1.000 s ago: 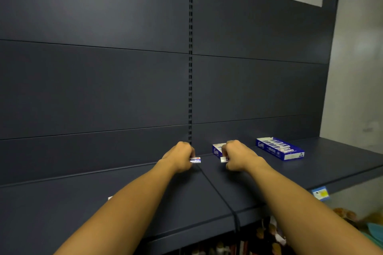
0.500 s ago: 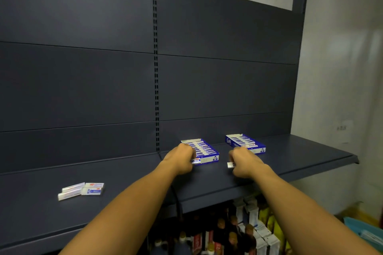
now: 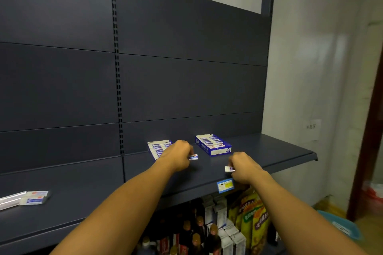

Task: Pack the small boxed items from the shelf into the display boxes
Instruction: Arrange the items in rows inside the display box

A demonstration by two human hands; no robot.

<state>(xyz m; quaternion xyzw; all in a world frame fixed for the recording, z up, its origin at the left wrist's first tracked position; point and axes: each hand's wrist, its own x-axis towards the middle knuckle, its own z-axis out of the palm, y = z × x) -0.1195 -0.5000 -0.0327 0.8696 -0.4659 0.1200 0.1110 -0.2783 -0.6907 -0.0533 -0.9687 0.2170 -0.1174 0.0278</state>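
From the head camera, both forearms reach out over a dark grey metal shelf (image 3: 269,151). The left hand (image 3: 178,156) is curled, knuckles up, and pinches a small blue-and-white boxed item (image 3: 193,157) whose end sticks out to the right of its fingers. Directly behind and partly under this hand lies the left display box (image 3: 158,148), an open blue tray with rows of small boxes lying flat in it; the hand covers its right part.

The right hand (image 3: 245,168) is also curled, and it grips a second small boxed item (image 3: 229,169), white with a little blue print, which pokes out on the left side of the fist. Beyond this hand and slightly to its left, well apart from it, sits the right display box (image 3: 213,144), blue-walled, open on top and filled with a row of the same small boxes. The two held items are near each other, with bare shelf between them.

Just below the right hand, a blue and yellow price tag (image 3: 225,185) is fixed to the shelf's front edge. Far to the left of the left hand, a few loose small white boxes (image 3: 34,197) lie together on the shelf. Below both hands, the lower level holds dark bottles (image 3: 196,234), white cartons (image 3: 223,221) and yellow packets (image 3: 253,215).
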